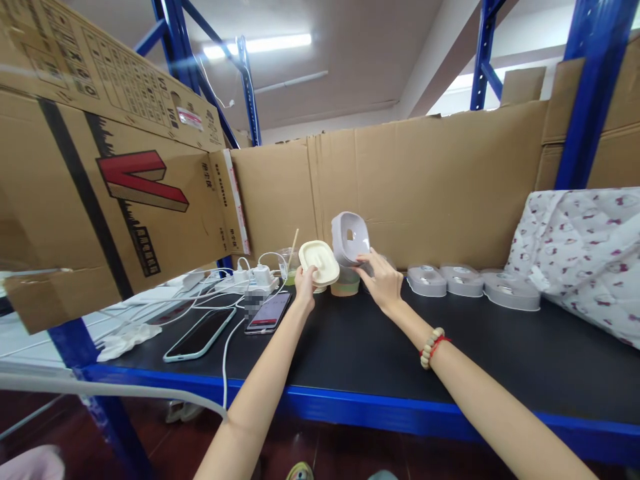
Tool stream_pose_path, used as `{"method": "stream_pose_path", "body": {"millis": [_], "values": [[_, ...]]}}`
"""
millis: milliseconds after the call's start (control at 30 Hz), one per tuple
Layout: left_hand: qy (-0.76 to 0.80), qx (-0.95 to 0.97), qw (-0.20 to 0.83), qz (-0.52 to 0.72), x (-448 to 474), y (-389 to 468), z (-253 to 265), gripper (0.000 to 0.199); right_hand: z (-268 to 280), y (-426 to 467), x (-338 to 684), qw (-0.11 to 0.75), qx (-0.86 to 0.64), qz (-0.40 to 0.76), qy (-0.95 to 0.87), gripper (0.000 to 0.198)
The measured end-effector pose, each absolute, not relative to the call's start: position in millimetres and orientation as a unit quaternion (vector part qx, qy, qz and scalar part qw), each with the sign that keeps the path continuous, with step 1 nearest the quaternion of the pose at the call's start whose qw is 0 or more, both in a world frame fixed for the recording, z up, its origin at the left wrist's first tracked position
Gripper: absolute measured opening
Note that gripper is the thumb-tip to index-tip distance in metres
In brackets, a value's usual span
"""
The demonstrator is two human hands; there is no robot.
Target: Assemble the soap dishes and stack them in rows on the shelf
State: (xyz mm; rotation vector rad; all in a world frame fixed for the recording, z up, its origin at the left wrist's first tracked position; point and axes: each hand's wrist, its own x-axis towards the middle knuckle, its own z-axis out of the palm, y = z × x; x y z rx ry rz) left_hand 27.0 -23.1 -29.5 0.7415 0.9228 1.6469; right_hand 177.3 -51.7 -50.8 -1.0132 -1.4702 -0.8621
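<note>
My left hand (305, 290) grips a cream oval plastic piece (324, 261) by its near edge, thumb on top. The piece is shallow, with a raised rim and a raised shape in its middle. In my right hand (384, 279) is a lilac-grey plastic shell (344, 239), held by its lower right edge. The shell is tilted up, its hollow side facing me, with a small opening in its base. The two pieces are side by side, close to each other above the black shelf top. Behind them stands a cup with pale contents (346, 287), partly hidden.
Three grey rounded plastic pieces, the nearest one (511, 292), line the shelf's back right beside a patterned cloth (575, 247). Left lie two phones, one in a light case (201, 335), one lit (270, 312), with white cables and a power strip (260, 280). Cardboard (425, 180) walls the back.
</note>
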Motion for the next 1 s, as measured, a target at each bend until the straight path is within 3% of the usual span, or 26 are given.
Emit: {"method": "stream_pose_path", "body": {"millis": [100,300,467,833,1000], "values": [[0.328,0.324,0.573,0.678,30.1,-24.7,-29.6,0.013,-49.1,-58.3,165.0,0.526,-0.395,-0.36,-0.662,0.016],[0.258,0.327,0.629,0.657,29.1,-29.9,-29.1,0.045,-49.6,-64.2,154.0,0.425,-0.41,-0.303,-0.748,0.02],[0.244,0.353,0.618,0.659,27.8,-34.1,-27.6,0.06,-48.8,-65.0,155.9,0.406,-0.43,-0.296,-0.75,0.024],[0.267,0.362,0.596,0.665,28.7,-30.6,-26.4,0.033,-51.2,-62.5,158.8,0.379,-0.394,-0.341,-0.765,0.028],[0.301,0.327,0.576,0.686,27.6,-22.6,-31.1,0.026,-51.0,-67.9,150.6,0.487,-0.413,-0.244,-0.73,0.025]]}}
